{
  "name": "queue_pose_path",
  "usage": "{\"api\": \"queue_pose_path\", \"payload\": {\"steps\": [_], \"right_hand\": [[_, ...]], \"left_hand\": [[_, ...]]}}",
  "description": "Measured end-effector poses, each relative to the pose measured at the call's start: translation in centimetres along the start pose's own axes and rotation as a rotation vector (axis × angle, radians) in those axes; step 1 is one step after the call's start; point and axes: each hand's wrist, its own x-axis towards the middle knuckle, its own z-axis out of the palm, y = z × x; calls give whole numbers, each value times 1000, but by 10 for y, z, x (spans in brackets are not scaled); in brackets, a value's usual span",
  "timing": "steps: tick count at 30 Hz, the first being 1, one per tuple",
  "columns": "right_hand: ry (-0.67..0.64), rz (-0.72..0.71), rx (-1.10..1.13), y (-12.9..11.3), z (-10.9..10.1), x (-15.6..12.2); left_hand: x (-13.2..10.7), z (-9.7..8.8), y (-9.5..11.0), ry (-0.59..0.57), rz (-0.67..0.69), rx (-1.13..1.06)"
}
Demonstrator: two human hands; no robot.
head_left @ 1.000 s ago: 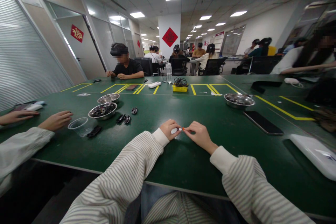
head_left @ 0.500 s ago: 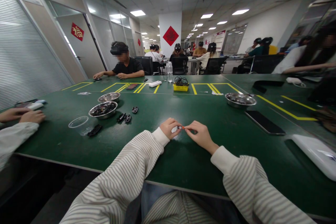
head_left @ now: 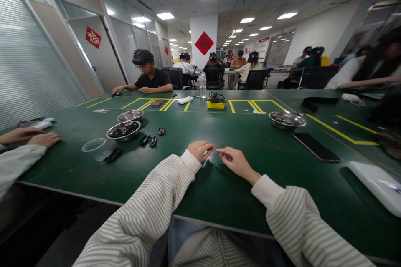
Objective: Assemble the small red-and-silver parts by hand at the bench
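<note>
My left hand (head_left: 201,151) is over the green table (head_left: 194,190) in front of me, fingers curled in and tips close together. Whatever may be inside them is hidden. Just to its right is my right hand (head_left: 235,162), its index finger stretched toward the left fingertips and the other fingers loosely bent, with no object visible in it. A narrow gap separates the two hands. To the left lie several small black plastic parts (head_left: 152,141), apart from both hands.
Two steel bowls stand at the left, the nearer bowl (head_left: 138,133) holding black parts, beside a clear plastic cup (head_left: 94,146). Another steel bowl (head_left: 287,124), a phone (head_left: 315,147) and a white case (head_left: 374,185) are at right. A co-worker's hands (head_left: 44,138) rest at far left.
The small orange-and-dark piece pinched between both hands is no longer visible. My right fingers have come apart from it, and its index finger has straightened. The left fingers curl downward.
</note>
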Motion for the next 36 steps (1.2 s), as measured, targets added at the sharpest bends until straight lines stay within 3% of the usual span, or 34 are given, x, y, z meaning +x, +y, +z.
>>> {"api": "queue_pose_path", "payload": {"steps": [3, 8, 12, 18, 25, 28, 31, 34, 36], "right_hand": [[-14, 10, 15, 2, 0, -1], [-24, 26, 11, 5, 1, -2], [-41, 26, -1, 6, 2, -2], [-57, 13, -15, 7, 3, -2], [-72, 18, -35, 5, 2, -2], [-69, 20, -46, 6, 2, -2], [-46, 37, -64, 8, 3, -1], [-13, 61, -89, 10, 4, 0], [0, 67, -98, 10, 3, 0]], "left_hand": [[3, -9, -26, -55, -193, 108], [-6, -23, -81, -197, -642, 248], [-19, -19, -111, -304, -778, 299], [-24, -15, -119, -375, -831, 327], [-23, -26, -112, -368, -897, 343], [-19, -28, -104, -229, -810, 322], [-11, -17, -81, -121, -525, 105], [-6, 2, -48, -146, -176, -175], [-4, 13, -29, -192, -39, -255]]}}
